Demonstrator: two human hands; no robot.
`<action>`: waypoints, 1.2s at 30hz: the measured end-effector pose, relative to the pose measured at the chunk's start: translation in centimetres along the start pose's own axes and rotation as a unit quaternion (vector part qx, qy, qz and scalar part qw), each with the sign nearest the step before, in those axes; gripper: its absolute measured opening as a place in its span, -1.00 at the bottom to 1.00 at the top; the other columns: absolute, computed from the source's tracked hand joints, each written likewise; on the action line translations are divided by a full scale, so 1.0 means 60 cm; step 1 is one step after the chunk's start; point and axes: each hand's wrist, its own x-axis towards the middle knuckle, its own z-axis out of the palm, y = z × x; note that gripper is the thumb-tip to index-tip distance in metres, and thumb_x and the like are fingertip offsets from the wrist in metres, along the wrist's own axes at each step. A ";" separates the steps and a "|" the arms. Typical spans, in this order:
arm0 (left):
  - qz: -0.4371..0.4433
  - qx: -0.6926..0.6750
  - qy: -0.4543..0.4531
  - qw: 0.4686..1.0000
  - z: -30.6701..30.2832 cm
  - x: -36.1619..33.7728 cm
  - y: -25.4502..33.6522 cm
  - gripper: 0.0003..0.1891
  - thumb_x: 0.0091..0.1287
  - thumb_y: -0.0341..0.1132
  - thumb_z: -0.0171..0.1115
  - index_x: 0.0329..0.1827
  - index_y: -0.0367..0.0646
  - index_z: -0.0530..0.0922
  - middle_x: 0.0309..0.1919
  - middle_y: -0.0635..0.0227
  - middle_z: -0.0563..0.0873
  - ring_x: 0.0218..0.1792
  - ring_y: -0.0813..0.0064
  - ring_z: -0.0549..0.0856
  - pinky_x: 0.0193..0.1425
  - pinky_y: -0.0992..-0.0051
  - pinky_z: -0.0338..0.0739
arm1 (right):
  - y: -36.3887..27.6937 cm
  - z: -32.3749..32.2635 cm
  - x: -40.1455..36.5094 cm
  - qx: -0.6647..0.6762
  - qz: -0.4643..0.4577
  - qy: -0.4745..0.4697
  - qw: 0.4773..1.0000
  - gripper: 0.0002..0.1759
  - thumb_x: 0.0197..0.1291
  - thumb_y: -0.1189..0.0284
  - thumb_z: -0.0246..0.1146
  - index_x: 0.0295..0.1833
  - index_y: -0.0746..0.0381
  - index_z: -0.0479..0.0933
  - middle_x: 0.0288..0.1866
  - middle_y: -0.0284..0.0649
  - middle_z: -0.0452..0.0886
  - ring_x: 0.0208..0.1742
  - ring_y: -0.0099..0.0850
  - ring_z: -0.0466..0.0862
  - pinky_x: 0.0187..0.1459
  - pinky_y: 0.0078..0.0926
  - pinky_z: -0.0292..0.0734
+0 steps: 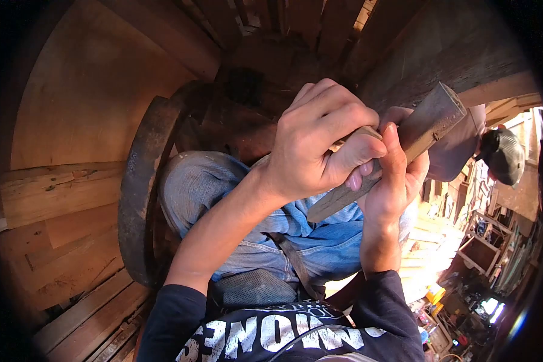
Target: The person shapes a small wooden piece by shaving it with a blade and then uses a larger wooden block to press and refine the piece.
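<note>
My right hand (395,181) is closed around a weathered wooden stick (431,123). The stick slants across my lap, with a squared end at upper right and a narrower end at lower left. Against its near side my left hand (323,139) is closed, knuckles up and thumb pressed to the forefinger. A small tan edge (363,133) shows between those fingers, but most of it is hidden and its kind cannot be made out. Both hands are close together above my blue jeans (308,235).
A thick, dark curved rim (139,193) stands at my left, beside plywood and plank walls (96,102). Wooden boards (90,314) lie at lower left. Another person in a dark cap (504,155) is at the right. Beyond are a wooden frame (479,250) and cluttered items.
</note>
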 end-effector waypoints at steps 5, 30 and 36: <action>0.030 0.013 0.002 0.999 0.000 -0.001 -0.006 -0.52 0.36 0.06 0.18 -0.35 -0.29 0.58 -0.49 0.24 0.61 -0.43 0.29 0.61 -0.35 0.43 0.49 | 0.001 -0.002 0.001 0.012 -0.013 -0.009 1.000 -0.88 0.31 0.53 0.21 -0.20 0.34 0.40 -0.55 -0.32 0.47 -0.70 -0.67 0.39 -0.65 -0.74 0.25; 0.010 0.014 0.130 0.991 -0.022 0.001 -0.005 -0.42 -0.28 0.15 0.62 -0.63 -0.13 0.47 -0.69 0.43 0.54 -0.68 0.55 0.57 -0.60 0.68 0.40 | 0.005 -0.008 -0.007 -0.094 0.022 -0.034 0.995 -0.89 0.25 0.50 0.26 -0.22 0.33 0.50 -0.44 -0.36 0.53 -0.46 -0.67 0.45 -0.40 -0.72 0.30; -0.075 -0.051 0.092 0.992 -0.015 -0.012 0.003 -0.47 0.08 0.10 0.48 -0.48 -0.17 0.41 -0.59 0.39 0.58 -0.59 0.65 0.56 -0.51 0.69 0.40 | 0.015 -0.001 -0.007 -0.142 -0.041 -0.027 0.989 -0.87 0.24 0.49 0.28 -0.24 0.32 0.49 -0.37 -0.34 0.55 -0.49 -0.66 0.45 -0.45 -0.71 0.30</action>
